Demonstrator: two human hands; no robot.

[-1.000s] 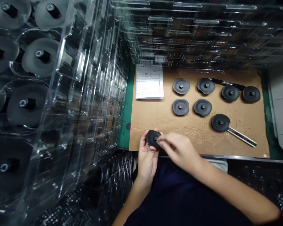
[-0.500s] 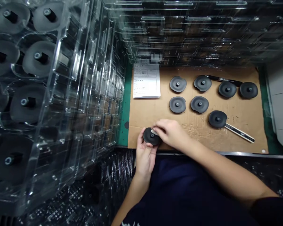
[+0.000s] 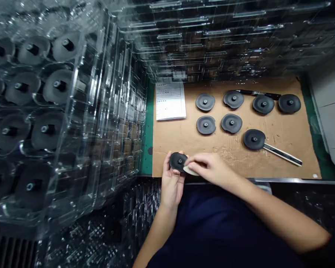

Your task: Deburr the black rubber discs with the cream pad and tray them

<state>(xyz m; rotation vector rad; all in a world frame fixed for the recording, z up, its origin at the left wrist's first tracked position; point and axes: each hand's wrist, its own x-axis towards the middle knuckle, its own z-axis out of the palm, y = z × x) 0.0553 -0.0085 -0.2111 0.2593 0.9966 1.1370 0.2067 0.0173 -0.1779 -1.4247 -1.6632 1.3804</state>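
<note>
My left hand (image 3: 171, 184) grips a round black disc (image 3: 176, 160) with a short metal-tipped post at its centre, near the front edge of the cardboard. Between the fingers of my right hand (image 3: 208, 167) is a thin whitish pad (image 3: 190, 171), held at the right rim of that disc. Whether the pad is cloth or some other material I cannot make out. Similar black discs lie post up on the cardboard, among them one (image 3: 231, 123) beyond my hands and another (image 3: 254, 139) resting at the end of a black-and-white flat-handled tool (image 3: 283, 155).
Brown cardboard (image 3: 167, 141) covers the green worktop. White printed papers (image 3: 171, 101) lie at its back left. A black pen-like tool (image 3: 258, 93) is at the back. Stacked clear plastic trays (image 3: 111, 123) rise at the left, with more discs inside; other trays (image 3: 212, 41) line the back.
My right hand has moved the whitish pad from the top of the disc down to its right rim. The camera view has shifted slightly; my left hand keeps hold of the disc.
</note>
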